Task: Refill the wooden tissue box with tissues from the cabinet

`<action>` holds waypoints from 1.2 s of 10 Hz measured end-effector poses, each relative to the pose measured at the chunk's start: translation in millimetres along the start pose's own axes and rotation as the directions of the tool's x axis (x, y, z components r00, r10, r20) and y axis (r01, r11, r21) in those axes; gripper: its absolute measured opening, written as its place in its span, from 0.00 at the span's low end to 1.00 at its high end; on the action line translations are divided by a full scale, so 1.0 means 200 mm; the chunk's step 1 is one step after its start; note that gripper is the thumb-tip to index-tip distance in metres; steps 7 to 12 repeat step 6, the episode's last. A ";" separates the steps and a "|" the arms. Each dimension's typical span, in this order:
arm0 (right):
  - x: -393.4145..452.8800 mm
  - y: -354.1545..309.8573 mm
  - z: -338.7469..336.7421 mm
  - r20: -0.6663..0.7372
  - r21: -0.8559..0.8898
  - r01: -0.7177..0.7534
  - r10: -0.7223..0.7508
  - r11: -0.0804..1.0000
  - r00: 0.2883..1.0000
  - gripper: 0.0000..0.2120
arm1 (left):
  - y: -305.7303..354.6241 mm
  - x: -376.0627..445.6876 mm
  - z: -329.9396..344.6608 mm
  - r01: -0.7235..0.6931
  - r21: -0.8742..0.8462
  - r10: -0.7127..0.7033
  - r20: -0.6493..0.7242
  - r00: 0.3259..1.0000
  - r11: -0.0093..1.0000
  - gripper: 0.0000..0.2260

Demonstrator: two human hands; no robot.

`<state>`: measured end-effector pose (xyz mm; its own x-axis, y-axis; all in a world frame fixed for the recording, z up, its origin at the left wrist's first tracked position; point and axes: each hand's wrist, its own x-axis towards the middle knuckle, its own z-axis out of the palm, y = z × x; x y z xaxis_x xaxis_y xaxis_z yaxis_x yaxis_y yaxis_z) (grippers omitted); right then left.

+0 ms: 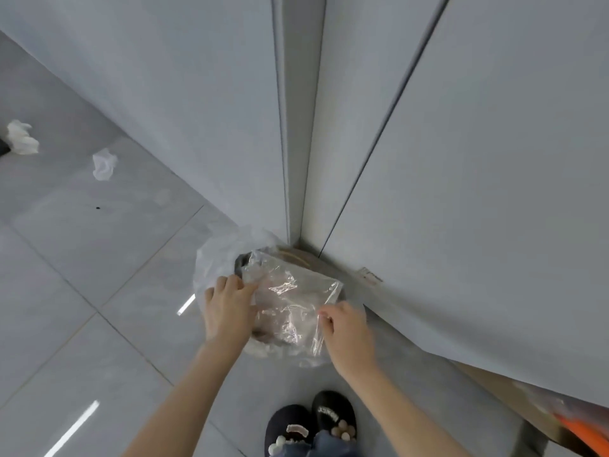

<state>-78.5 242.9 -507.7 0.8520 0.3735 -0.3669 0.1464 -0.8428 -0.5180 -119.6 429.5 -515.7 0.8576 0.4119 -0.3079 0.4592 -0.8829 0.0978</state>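
A clear, crinkled plastic wrapper (291, 298) is stretched between both my hands above a round waste bin lined with a white plastic bag (211, 262). My left hand (227, 311) pinches the wrapper's left edge. At the wrapper's lower right corner, my right hand (346, 328) grips it with closed fingers. The wrapper looks empty. The tall grey cabinet (461, 192) stands right behind the bin with its doors shut. The wooden tissue box is not in view.
Two crumpled white tissues (104, 164) (21, 137) lie on the grey tiled floor at the far left. My feet in dark slippers (309, 423) stand just below the bin. An orange object (583, 433) shows at the lower right under the cabinet door.
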 end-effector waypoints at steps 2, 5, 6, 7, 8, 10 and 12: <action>0.04 0.01 0.06 0.090 -0.498 0.102 -0.066 0.861 0.994 0.09 | 0.03 -0.01 0.08 -0.060 0.314 0.036 0.084 0.996 0.948 0.15; -0.09 -0.21 -0.31 0.157 -0.310 0.060 -0.011 0.949 0.988 0.19 | 0.14 -0.14 -0.34 -0.045 0.242 0.008 0.151 0.989 0.969 0.18; -0.22 -0.39 -0.54 0.112 -0.111 0.090 -0.077 0.990 0.991 0.20 | 0.19 -0.24 -0.57 -0.086 0.112 0.082 0.038 0.996 0.990 0.20; -0.22 -0.39 -0.54 0.112 -0.111 0.090 -0.077 0.990 0.991 0.20 | 0.19 -0.24 -0.57 -0.086 0.112 0.082 0.038 0.996 0.990 0.20; -0.22 -0.39 -0.54 0.112 -0.111 0.090 -0.077 0.990 0.991 0.20 | 0.19 -0.24 -0.57 -0.086 0.112 0.082 0.038 0.996 0.990 0.20; -0.22 -0.39 -0.54 0.112 -0.111 0.090 -0.077 0.990 0.991 0.20 | 0.19 -0.24 -0.57 -0.086 0.112 0.082 0.038 0.996 0.990 0.20; -0.22 -0.39 -0.54 0.112 -0.111 0.090 -0.077 0.990 0.991 0.20 | 0.19 -0.24 -0.57 -0.086 0.112 0.082 0.038 0.996 0.990 0.20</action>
